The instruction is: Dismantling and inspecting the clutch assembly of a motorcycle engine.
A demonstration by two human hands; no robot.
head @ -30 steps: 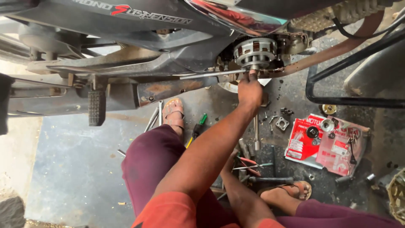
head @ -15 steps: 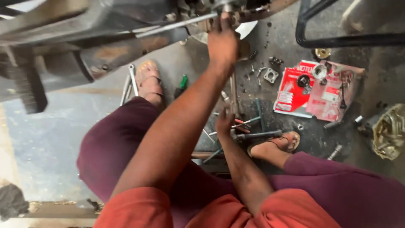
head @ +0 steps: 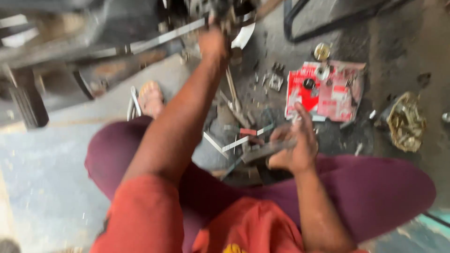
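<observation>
Greasy metal fills the top of the view, where the left hand reaches up to the engine part under the motorbike; the frame is blurred, so it seems the fingers are pressed on or around that part, but whether the grip is shut on it I cannot tell. Its arm runs long and nearly straight from the red sleeve, elbow low over the purple trouser leg. The right hand is bent in close to the lap, wrist cocked, fingers curled round a long grey metal tool that lies across the palm and points left, over the scattered tools on the floor. To do this well, I judge the raised hand should hold steady against the engine part while the tool is brought up along the forearm's line, clear of the loose pieces below. Small parts sit on a red paper sheet to the right, well apart from both hands, and a sandalled foot rests beside the motorbike.
</observation>
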